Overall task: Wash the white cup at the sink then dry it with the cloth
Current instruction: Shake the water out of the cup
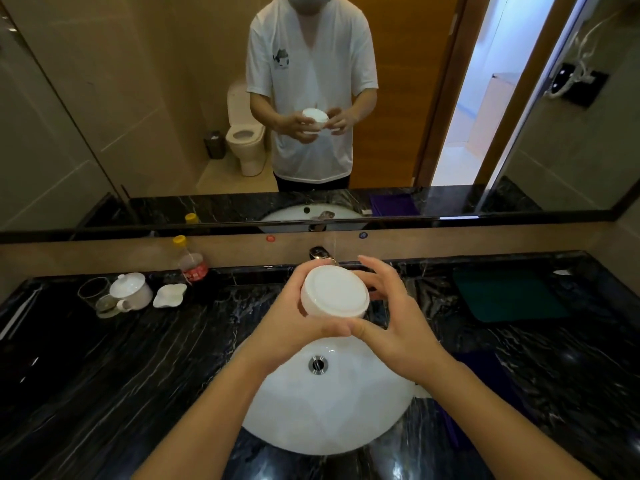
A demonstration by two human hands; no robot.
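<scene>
Risk: white cup (334, 293) likely wet, glazed; could slip and drop into sink (346, 410) below, chip. Cause, as judged: only left hand (294, 320) truly wrapped on it. Right hand (391, 317) fingers spread, thumb touching cup's near edge, not closed. Cup held tilted, base toward camera, above far part of sink, just near of tap (320, 254). Green cloth (505, 294) far right on surface (121, 375), well apart.

No legible text anywhere.
</scene>
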